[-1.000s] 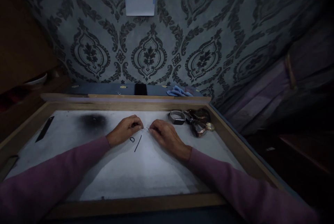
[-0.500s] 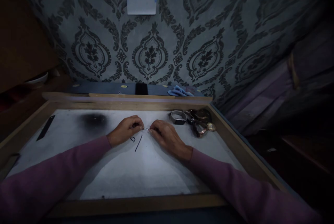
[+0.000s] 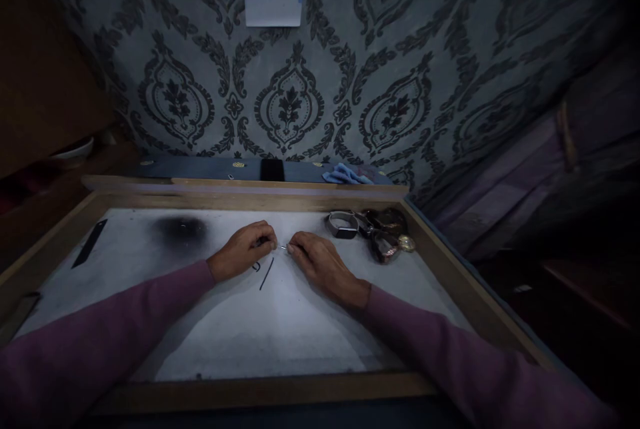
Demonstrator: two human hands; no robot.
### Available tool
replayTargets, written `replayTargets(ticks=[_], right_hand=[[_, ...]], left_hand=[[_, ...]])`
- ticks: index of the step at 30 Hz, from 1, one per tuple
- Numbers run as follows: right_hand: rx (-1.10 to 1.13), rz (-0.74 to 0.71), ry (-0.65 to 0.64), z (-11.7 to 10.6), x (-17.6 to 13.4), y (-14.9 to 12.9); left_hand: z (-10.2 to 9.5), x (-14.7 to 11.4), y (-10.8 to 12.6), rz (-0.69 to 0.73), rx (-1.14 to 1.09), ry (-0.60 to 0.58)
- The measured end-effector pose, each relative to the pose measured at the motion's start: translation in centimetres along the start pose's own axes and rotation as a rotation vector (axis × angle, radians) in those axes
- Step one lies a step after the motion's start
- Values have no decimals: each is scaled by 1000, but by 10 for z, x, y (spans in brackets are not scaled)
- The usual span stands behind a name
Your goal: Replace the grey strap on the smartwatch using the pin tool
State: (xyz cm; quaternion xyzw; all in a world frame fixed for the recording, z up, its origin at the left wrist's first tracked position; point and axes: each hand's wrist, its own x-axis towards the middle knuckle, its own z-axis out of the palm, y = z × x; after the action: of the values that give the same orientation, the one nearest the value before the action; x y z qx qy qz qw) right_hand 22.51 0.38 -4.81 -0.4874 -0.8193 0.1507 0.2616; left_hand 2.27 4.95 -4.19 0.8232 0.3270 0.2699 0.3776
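Over the white board, my left hand (image 3: 246, 249) and my right hand (image 3: 320, 264) face each other with their fingertips pinched. Between them runs a small, thin, shiny metal piece (image 3: 283, 247), one end in each pinch; its kind is too small to make out. Just below my left hand lie a dark curved piece (image 3: 257, 267) and a thin dark stick (image 3: 267, 274). Right of my right hand sits a watch with a square dark face (image 3: 345, 232), beside a heap of other wristwatches (image 3: 385, 242), one of them with a gold round face.
A wooden frame (image 3: 280, 387) borders the white board (image 3: 240, 342). A flat black strip (image 3: 90, 243) lies at its left. Behind the frame are a blue cloth (image 3: 347, 174) and a dark rectangular object (image 3: 272, 170). Patterned wall covering rises at the back.
Both hands stay pinched on the small metal piece, with only a slight shift of the fingers. The whole view has moved a little; the watches and loose pieces lie as before.
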Motion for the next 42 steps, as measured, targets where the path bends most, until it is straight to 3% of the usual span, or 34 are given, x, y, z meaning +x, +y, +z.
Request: replayTargets(ticks=[14, 20, 42], right_hand=[[115, 91, -17, -3, 1, -3], [132, 59, 31, 1, 1, 3], [157, 71, 20, 0, 2, 1]], left_hand=[[0, 0, 1, -15, 24, 12], [-1, 0, 3, -23, 19, 11], [0, -1, 1, -40, 12, 16]])
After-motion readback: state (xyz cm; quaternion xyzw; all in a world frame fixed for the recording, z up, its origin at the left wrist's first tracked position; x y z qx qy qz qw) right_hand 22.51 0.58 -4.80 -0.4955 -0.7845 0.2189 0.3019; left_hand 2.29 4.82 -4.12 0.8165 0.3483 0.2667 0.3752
